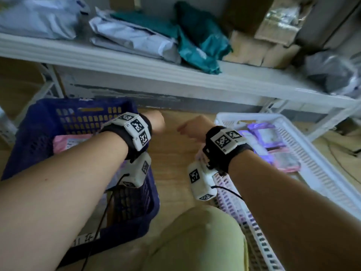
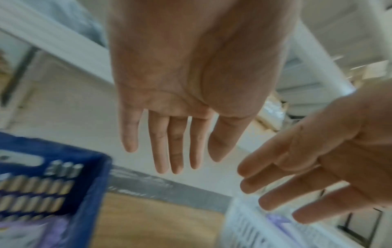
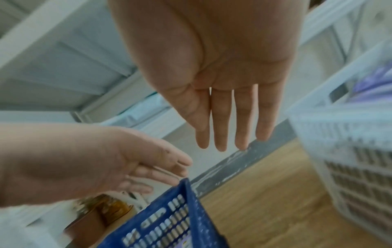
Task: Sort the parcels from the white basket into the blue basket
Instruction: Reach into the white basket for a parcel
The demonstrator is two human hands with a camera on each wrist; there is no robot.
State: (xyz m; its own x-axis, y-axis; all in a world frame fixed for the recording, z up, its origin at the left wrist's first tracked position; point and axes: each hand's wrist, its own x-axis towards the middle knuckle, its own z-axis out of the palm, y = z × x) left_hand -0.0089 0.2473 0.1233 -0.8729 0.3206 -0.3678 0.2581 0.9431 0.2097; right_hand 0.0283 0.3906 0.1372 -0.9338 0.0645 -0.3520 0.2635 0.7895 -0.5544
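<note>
Between parcels: left hand and right hand, fingers straight and empty, hover between blue basket and white basket, whose purple parcel probably needs lifting next.

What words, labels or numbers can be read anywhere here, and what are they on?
None can be read as text.
Wrist bands: black-and-white square code patterns, no words.
Pink parcel in the blue basket: a printed label, too blurred to read.
Purple parcel in the white basket: a label, too blurred.
White tag on the blue basket's near wall: dark handwritten marks, illegible.
</note>
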